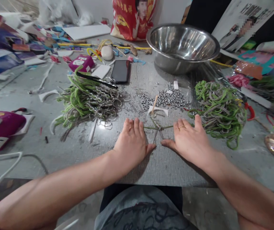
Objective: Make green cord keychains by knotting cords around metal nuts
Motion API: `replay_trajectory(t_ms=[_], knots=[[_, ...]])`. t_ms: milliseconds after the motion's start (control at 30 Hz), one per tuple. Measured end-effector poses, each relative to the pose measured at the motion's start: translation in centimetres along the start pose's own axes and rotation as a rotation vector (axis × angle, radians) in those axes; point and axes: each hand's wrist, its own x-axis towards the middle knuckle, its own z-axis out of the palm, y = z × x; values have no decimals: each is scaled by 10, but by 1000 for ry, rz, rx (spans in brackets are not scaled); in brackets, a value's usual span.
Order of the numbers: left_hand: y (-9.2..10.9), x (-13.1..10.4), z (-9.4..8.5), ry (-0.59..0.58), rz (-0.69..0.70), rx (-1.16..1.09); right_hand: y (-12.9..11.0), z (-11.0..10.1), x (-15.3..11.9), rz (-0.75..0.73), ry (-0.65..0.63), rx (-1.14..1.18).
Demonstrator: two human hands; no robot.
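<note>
A thin green and grey cord [148,127] with a small metal bead at its middle [159,128] is stretched taut just above the table. My left hand [132,143] grips its left side, fingers bent over the green strand. On the other side my right hand [191,139], a ring on one finger, holds the opposite strand. Grey strands run down towards both thumbs. The cord's far end reaches a wooden stick [155,103] standing by a white foam piece [164,111]. The undersides of my fingers are hidden.
Loose silver beads [172,98] lie beyond my hands. Left is a bundle of green-grey cords with metal rings [91,99]; right, a heap of similar cords [220,108]. Behind stand a steel bowl [182,65], a phone [120,71] and a red bag [127,22]. A purple device [5,127] sits left.
</note>
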Motion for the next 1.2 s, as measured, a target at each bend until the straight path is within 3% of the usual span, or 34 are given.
replay_trajectory(t_ms=[100,233,367,467,800,1000,1200], knots=[[-3,1,-2,22,1,-23,4,-2,4,-3,55,81],[-12,4,-6,117,29,-85,10,1,12,-81,269,370],[-22,12,-8,257,113,-188,7,6,17,-166,247,576],[-25,19,-4,237,209,-257,4,9,17,-182,197,583],[-26,30,6,198,245,-286,4,12,21,-209,187,534],[-25,26,6,162,178,-282,3,12,22,-220,192,513],[-25,24,3,135,281,-257,1,16,22,-242,249,479]])
